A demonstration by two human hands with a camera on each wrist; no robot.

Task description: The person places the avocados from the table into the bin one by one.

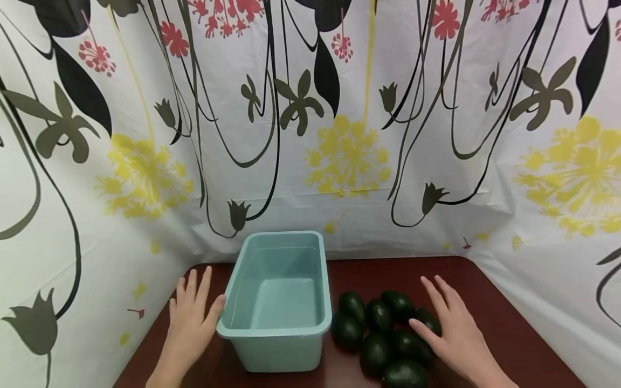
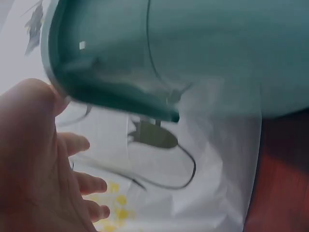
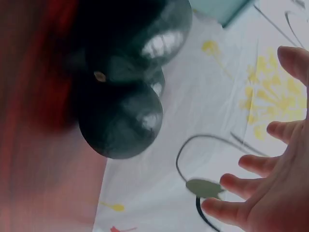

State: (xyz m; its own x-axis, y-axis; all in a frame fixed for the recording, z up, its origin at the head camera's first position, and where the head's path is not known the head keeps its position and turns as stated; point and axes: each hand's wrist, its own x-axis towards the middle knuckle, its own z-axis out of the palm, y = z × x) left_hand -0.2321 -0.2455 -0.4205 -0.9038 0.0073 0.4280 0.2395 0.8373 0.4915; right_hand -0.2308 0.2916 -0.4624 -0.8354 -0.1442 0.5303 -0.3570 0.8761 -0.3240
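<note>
A pale teal plastic bin [image 1: 276, 353] stands on the table, with nothing inside it. My left hand [image 1: 189, 318] is at its left side, fingers spread and straight, the thumb at the rim. In the left wrist view that thumb meets the bin's edge [image 2: 58, 82], though firm contact is hard to judge. Several dark green avocados [image 1: 375, 353] lie in a cluster right of the bin. Over the cluster's right side hovers my right hand [image 1: 458, 334], fingers extended and holding nothing. The right wrist view shows a gap between this hand [image 3: 277, 188] and the nearest avocado [image 3: 120, 121].
The dark red-brown table [image 1: 514, 334] has rounded far corners. Behind it and along both sides hangs a white curtain [image 1: 301, 188] printed with flowers and stems. The bin's walls rise higher than the avocados beside it.
</note>
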